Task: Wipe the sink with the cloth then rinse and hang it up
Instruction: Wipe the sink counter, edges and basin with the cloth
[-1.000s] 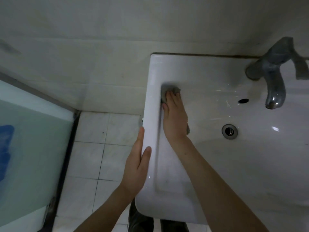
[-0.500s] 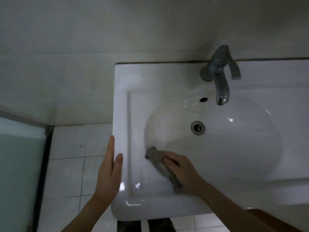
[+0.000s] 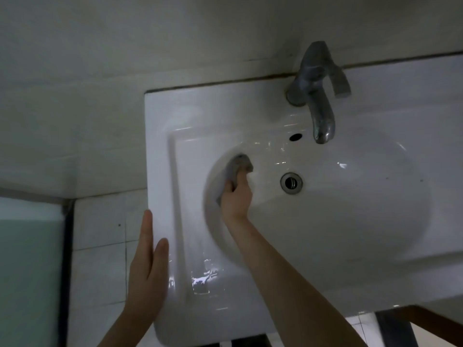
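Half the cloth under right hand.

Sink: glossy white. Cloth: plain grey. Tap: dull grey metal. Drain: silver ring, dark centre. Wall: off-white. Floor: white tiles, grey grout lines.
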A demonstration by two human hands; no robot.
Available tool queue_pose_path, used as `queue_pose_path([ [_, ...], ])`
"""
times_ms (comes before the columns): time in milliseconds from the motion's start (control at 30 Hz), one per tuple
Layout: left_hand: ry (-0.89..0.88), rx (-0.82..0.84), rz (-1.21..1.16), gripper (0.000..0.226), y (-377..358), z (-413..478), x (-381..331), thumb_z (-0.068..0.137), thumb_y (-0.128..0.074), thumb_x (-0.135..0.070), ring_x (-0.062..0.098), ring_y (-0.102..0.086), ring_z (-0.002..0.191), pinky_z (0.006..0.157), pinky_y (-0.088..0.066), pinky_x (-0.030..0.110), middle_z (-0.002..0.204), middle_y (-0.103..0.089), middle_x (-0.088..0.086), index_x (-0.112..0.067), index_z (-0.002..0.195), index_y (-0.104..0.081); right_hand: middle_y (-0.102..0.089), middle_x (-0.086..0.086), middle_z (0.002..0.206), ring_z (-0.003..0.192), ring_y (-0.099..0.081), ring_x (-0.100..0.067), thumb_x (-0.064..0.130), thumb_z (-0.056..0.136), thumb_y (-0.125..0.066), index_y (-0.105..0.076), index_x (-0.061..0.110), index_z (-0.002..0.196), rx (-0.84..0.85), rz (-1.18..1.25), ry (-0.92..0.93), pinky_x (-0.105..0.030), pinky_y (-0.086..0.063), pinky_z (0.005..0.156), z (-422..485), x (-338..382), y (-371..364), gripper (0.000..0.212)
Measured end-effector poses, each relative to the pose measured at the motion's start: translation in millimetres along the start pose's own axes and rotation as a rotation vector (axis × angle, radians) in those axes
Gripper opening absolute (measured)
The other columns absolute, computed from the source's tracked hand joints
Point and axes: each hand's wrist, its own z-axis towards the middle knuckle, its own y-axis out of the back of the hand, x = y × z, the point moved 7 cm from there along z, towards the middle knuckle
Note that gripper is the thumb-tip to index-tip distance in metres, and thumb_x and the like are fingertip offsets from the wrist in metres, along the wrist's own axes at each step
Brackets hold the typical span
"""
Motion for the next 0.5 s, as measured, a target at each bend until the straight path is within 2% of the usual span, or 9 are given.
queue_pose_path([
  [67, 0.009, 0.016, 0.009, 0.056, -1.1, -1.2, -1.4, 0.102, -0.041, -0.021, -0.022, -0.016, 0.136, 0.103, -0.014, -0.006, 0.152, -0.019, -0.03, -0.03, 0.152, -0.018, -0.047, 0.002, 0.069, 0.064, -0.044, -0.017, 0.009, 0.093, -0.042, -0.033, 0.036, 0.145, 0.162, -0.069, 0.11, -0.027, -0.035, 0.063, -27.1, -2.0, -0.6, 0.059],
  [100, 0.001, 0.018, 0.016, 0.057, -1.0, -1.7, -2.5, 0.1, -0.04, -0.027, -0.021, -0.016, 0.137, 0.103, -0.015, -0.005, 0.152, -0.019, -0.03, -0.028, 0.153, -0.018, -0.049, 0.005, 0.072, 0.066, -0.045, -0.012, 0.008, 0.093, -0.043, -0.036, 0.035, 0.144, 0.265, -0.103, 0.174, -0.025, -0.037, 0.066, -39.6, -3.9, 5.6, 0.059],
  [167, 0.001, 0.02, 0.019, 0.06, -0.3, -1.3, -2.6, 0.098, -0.037, -0.031, -0.018, -0.016, 0.139, 0.105, -0.015, -0.003, 0.153, -0.018, -0.029, -0.026, 0.154, -0.017, -0.061, 0.012, 0.105, 0.095, -0.055, -0.003, 0.001, 0.09, -0.044, -0.042, 0.03, 0.142, 0.512, -0.143, 0.288, -0.012, -0.036, 0.085, -63.8, -9.5, 23.2, 0.06],
  [200, 0.003, 0.027, 0.019, 0.059, -0.8, -1.1, -1.7, 0.099, -0.037, -0.028, -0.018, -0.015, 0.139, 0.106, -0.014, -0.003, 0.153, -0.017, -0.03, -0.025, 0.155, -0.017, -0.057, 0.017, 0.122, 0.114, -0.051, 0.0, -0.001, 0.089, -0.044, -0.044, 0.03, 0.141, 0.627, -0.194, 0.33, -0.008, -0.031, 0.095, -73.7, -13.1, 37.0, 0.06],
  [233, 0.005, 0.039, 0.022, 0.058, -1.8, -1.8, -1.4, 0.101, -0.038, -0.023, -0.018, -0.015, 0.139, 0.105, -0.014, -0.003, 0.153, -0.016, -0.031, -0.023, 0.155, -0.016, -0.052, 0.02, 0.133, 0.124, -0.045, 0.002, 0.001, 0.091, -0.046, -0.046, 0.031, 0.139, 0.722, -0.276, 0.361, -0.008, -0.029, 0.101, -80.5, -19.5, 52.3, 0.057],
  [300, 0.019, 0.056, 0.027, 0.056, -2.5, -3.3, -1.6, 0.104, -0.036, -0.017, -0.024, -0.017, 0.134, 0.102, -0.016, -0.006, 0.15, -0.015, -0.035, -0.022, 0.155, -0.014, -0.049, 0.016, 0.14, 0.128, -0.041, 0.0, 0.009, 0.095, -0.048, -0.048, 0.031, 0.138, 0.875, -0.519, 0.39, -0.015, -0.029, 0.108, -84.9, -38.1, 88.9, 0.048],
  [400, 0.037, 0.064, 0.039, 0.056, -3.9, -3.7, -3.4, 0.104, -0.034, -0.017, -0.037, -0.019, 0.121, 0.099, -0.018, -0.007, 0.145, -0.014, -0.039, -0.023, 0.155, -0.012, -0.047, 0.005, 0.145, 0.13, -0.045, -0.014, 0.012, 0.098, -0.043, -0.047, 0.032, 0.139, 0.898, -0.847, 0.348, -0.028, -0.031, 0.111, -58.4, -60.4, 154.7, 0.046],
  [467, 0.035, 0.058, 0.061, 0.056, -4.0, -3.7, -4.1, 0.105, -0.034, -0.02, -0.029, -0.017, 0.129, 0.113, -0.016, 0.009, 0.152, -0.012, -0.032, -0.027, 0.155, -0.011, -0.046, 0.002, 0.145, 0.131, -0.045, -0.021, 0.017, 0.1, -0.042, -0.046, 0.031, 0.14, 0.813, -1.031, 0.352, -0.031, -0.029, 0.112, -23.9, -62.9, 209.9, 0.042],
  [500, 0.032, 0.056, 0.08, 0.056, -3.4, -4.0, -3.7, 0.105, -0.033, -0.021, -0.019, -0.017, 0.137, 0.117, -0.015, 0.02, 0.155, -0.013, -0.027, -0.029, 0.155, -0.011, -0.045, -0.001, 0.146, 0.132, -0.043, -0.024, 0.016, 0.1, -0.043, -0.045, 0.028, 0.141, 0.756, -1.135, 0.343, -0.03, -0.024, 0.113, -4.3, -63.5, 239.9, 0.042],
])
